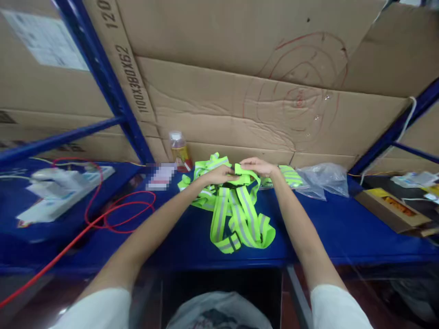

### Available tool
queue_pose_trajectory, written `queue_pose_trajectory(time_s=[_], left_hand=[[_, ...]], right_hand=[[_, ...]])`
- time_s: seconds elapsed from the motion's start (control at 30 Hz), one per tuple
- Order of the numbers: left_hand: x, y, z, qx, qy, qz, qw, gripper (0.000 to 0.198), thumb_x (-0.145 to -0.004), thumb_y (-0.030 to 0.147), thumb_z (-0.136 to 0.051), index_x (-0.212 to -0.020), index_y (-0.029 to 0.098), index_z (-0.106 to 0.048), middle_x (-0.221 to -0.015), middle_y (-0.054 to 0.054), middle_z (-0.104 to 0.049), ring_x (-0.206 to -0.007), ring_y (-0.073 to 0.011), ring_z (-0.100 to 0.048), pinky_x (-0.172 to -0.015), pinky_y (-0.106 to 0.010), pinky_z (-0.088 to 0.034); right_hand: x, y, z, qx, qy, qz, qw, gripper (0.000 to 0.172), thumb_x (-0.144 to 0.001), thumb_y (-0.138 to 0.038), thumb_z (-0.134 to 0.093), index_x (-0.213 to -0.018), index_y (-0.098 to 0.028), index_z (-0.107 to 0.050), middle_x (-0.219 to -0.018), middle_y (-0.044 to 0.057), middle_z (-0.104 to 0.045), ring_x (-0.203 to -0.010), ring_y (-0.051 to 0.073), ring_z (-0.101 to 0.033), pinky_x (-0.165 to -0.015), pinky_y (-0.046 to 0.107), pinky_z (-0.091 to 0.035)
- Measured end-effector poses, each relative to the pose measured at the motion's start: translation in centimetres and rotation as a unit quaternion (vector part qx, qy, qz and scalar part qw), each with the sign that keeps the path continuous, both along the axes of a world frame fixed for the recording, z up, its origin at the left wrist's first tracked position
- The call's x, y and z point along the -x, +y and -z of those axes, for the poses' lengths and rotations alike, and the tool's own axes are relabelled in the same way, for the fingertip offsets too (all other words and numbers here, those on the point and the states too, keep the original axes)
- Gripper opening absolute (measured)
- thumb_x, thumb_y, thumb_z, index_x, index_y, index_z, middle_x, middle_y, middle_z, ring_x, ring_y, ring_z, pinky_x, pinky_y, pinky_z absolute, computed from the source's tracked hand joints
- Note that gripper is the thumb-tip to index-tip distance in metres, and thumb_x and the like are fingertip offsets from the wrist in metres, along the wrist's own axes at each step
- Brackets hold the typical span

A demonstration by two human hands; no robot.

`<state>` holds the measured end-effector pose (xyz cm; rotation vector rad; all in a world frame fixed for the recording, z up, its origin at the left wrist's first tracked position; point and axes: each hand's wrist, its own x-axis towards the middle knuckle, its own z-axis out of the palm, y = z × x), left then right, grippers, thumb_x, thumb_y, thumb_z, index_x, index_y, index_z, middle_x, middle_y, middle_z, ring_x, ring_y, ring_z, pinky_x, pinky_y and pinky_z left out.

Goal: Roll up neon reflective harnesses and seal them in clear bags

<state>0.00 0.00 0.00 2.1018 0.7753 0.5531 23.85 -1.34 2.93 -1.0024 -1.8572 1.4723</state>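
Note:
A tangle of fluorescent yellow-green reflective straps (240,214) with grey stripes lies in front of me on the blue table, its loops hanging toward the front edge. A black buckle (235,242) shows on the lowest loop. My left hand (219,175) is closed at the upper part of the straps, its fingertips partly hidden against the webbing. Just to the right, my right hand (257,166) has its fingers closed over a raised strap end. Beyond my right wrist lies a folded bundle of the same striped webbing (290,175).
Behind the straps stands a bottle (180,153) against cardboard (212,100). Clear plastic bags (324,178) and an open carton (394,212) sit to the right. On the left are a power strip (65,194) and a red cable (113,212). A bag-lined bin (219,310) stands below the table edge.

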Motion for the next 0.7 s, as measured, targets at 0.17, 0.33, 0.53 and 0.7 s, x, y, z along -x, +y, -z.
queue_pose_trajectory(time_s=[0.17, 0.33, 0.53, 0.7], left_hand=[[0.0, 0.0, 0.4, -0.009, 0.01, -0.032, 0.999, 0.01, -0.073, 0.019, -0.071, -0.065, 0.013, -0.07, -0.061, -0.002, -0.065, -0.066, -0.0171, -0.05, -0.061, -0.028, -0.039], [-0.6, -0.5, 1.4, -0.033, 0.023, -0.054, 0.998, 0.011, -0.073, 0.022, -0.071, -0.068, 0.013, -0.071, -0.059, 0.0, -0.063, -0.067, -0.0173, -0.051, -0.062, -0.027, -0.038], [-1.1, -0.6, 2.1, -0.046, 0.03, -0.064, 0.996, 0.017, -0.069, 0.029, -0.077, -0.07, 0.014, -0.072, -0.069, -0.001, -0.07, -0.072, -0.0197, -0.058, -0.064, -0.027, -0.038], [-0.6, 0.4, 1.5, -0.008, 0.021, -0.058, 0.998, 0.035, -0.082, 0.051, -0.076, -0.078, 0.017, -0.071, -0.077, -0.004, -0.073, -0.074, -0.0204, -0.065, -0.07, -0.029, -0.048]], right_hand=[[0.7, 0.3, -0.5, -0.043, -0.101, -0.036, 0.993, 0.064, -0.064, -0.063, -0.097, -0.101, -0.012, -0.088, -0.084, 0.003, -0.079, -0.074, 0.013, -0.061, -0.069, 0.025, -0.046], [0.6, 0.4, -0.5, -0.037, -0.133, -0.038, 0.99, 0.064, -0.058, -0.062, -0.1, -0.099, -0.014, -0.091, -0.09, 0.004, -0.083, -0.079, 0.015, -0.065, -0.077, 0.027, -0.051], [0.4, 0.7, 0.2, 0.009, -0.128, -0.059, 0.99, 0.068, -0.056, -0.064, -0.101, -0.103, -0.017, -0.091, -0.097, 0.005, -0.086, -0.081, 0.015, -0.071, -0.081, 0.026, -0.055], [0.4, 1.2, 1.0, 0.009, -0.177, -0.049, 0.983, 0.073, -0.056, -0.071, -0.098, -0.102, -0.015, -0.09, -0.081, 0.002, -0.081, -0.066, 0.011, -0.063, -0.066, 0.023, -0.05]])
